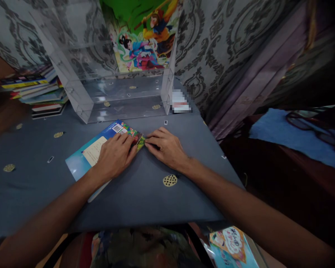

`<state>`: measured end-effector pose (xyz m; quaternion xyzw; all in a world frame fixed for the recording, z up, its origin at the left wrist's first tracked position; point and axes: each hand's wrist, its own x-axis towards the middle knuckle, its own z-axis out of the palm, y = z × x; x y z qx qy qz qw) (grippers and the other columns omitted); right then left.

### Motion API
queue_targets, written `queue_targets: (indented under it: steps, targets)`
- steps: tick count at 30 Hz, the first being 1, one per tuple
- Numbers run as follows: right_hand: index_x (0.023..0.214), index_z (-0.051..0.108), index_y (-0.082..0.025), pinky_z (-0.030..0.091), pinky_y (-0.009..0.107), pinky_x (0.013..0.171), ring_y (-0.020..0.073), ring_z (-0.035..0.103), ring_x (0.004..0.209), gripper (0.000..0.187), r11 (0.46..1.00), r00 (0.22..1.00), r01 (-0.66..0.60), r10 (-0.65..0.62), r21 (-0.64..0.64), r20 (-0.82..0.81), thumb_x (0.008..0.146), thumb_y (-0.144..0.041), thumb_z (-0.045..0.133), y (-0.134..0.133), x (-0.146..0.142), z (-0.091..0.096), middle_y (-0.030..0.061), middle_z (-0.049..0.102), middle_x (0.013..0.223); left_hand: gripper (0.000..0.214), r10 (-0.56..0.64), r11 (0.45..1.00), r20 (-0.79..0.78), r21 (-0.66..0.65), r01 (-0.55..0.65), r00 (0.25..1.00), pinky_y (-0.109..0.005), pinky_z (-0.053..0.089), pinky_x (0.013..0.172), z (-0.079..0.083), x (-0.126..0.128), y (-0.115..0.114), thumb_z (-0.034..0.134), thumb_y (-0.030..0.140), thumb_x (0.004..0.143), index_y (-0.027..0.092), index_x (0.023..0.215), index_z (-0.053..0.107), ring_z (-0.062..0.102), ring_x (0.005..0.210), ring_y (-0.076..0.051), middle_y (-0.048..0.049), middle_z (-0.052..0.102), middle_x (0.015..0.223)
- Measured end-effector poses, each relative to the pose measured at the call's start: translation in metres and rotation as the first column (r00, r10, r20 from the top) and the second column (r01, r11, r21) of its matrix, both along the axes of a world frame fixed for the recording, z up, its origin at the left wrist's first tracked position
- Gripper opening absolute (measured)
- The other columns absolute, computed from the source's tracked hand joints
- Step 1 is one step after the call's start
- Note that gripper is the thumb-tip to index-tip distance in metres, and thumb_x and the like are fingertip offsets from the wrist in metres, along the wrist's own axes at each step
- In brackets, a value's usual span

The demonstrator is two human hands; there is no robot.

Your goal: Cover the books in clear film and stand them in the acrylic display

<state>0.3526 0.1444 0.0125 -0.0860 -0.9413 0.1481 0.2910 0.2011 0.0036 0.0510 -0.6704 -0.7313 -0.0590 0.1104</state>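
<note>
A blue book (78, 166) with a cream text panel and a barcode lies at a slant on the table, back cover up. My left hand (114, 156) rests flat over its middle and right part, the fingers reaching toward the colourful edge, and hides much of the cover. At the book's right corner, a green piece shows between the two hands. There my right hand (167, 147) has its thumb and forefinger closed in a pinch on that corner; the exact contact is partly hidden by the fingers.
Behind the book stands a clear acrylic rack (123, 108) holding an illustrated green book (147, 41). A stack of books (44, 91) sits at the left. Below the table edge, at right, lies another book (231, 245). Glasses (309, 126) rest on a blue cloth (270, 128).
</note>
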Motion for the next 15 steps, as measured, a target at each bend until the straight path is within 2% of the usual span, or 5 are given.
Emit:
queue_targets:
  steps: [6,10,15]
  targets:
    - [0.096,0.076,-0.019,0.049,0.038,0.083,0.0233,0.059,0.094,0.023,0.998,0.998,-0.067,0.067,0.001,0.022,0.098,-0.02,0.054,-0.0017,-0.0001,0.0044,0.0082,0.074,0.094,0.032,-0.004,1.0,0.002,0.001,0.004,1.0,-0.037,0.05,0.08,-0.0006,0.0003,0.0002,0.038,0.035,0.103,0.017,0.107,0.064,0.06,0.095,-0.025,-0.0095,0.07,0.101]
    - [0.091,0.074,-0.016,0.045,0.037,0.077,0.0227,0.06,0.086,0.023,0.995,0.994,-0.008,-0.003,0.104,0.109,0.099,-0.024,0.054,-0.005,0.0013,0.0047,0.0081,0.073,0.084,0.03,0.015,1.0,-0.011,-0.017,-0.015,1.0,-0.037,0.05,0.08,-0.0007,0.0008,0.0004,0.041,0.036,0.102,0.016,0.106,0.064,0.061,0.098,-0.026,-0.0096,0.07,0.104]
    - [0.097,0.073,-0.019,0.042,0.04,0.088,0.0229,0.063,0.092,0.018,0.987,0.992,-0.066,0.049,0.147,0.12,0.097,-0.019,0.055,-0.0082,0.0079,0.0031,0.0087,0.075,0.097,0.029,0.015,1.0,-0.024,-0.022,-0.016,1.0,-0.039,0.05,0.081,-0.0013,0.0015,0.0,0.042,0.038,0.101,0.017,0.105,0.063,0.06,0.1,-0.027,-0.0113,0.068,0.105]
